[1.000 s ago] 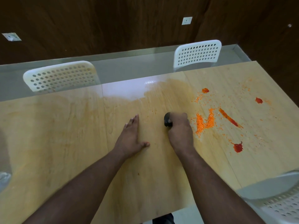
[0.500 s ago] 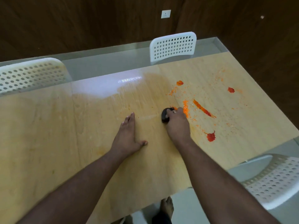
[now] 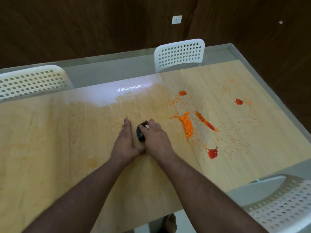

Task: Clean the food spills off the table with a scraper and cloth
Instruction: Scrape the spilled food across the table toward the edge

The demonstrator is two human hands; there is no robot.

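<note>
My right hand (image 3: 155, 140) grips a black scraper (image 3: 140, 132) with its edge down on the light wooden table (image 3: 67, 148). My left hand (image 3: 125, 142) lies flat on the table right beside it, fingers straight, its thumb side touching the right hand. To the right lies a heap of orange crumbs (image 3: 186, 125), a long red sauce streak (image 3: 204, 122), and red blobs (image 3: 212, 153) nearer me, one (image 3: 238, 101) far right and one (image 3: 182, 93) further back. No cloth is in view.
Two white perforated chairs stand behind the table, one at the left (image 3: 32, 81) and one at the middle (image 3: 180, 53). A third chair (image 3: 282, 206) stands at the near right corner. A dark wall lies beyond. A bare foot (image 3: 170, 222) shows under the near edge.
My right hand has pulled the scraper left, away from the orange heap, until it touches my left hand. The camera view has shifted as well.
</note>
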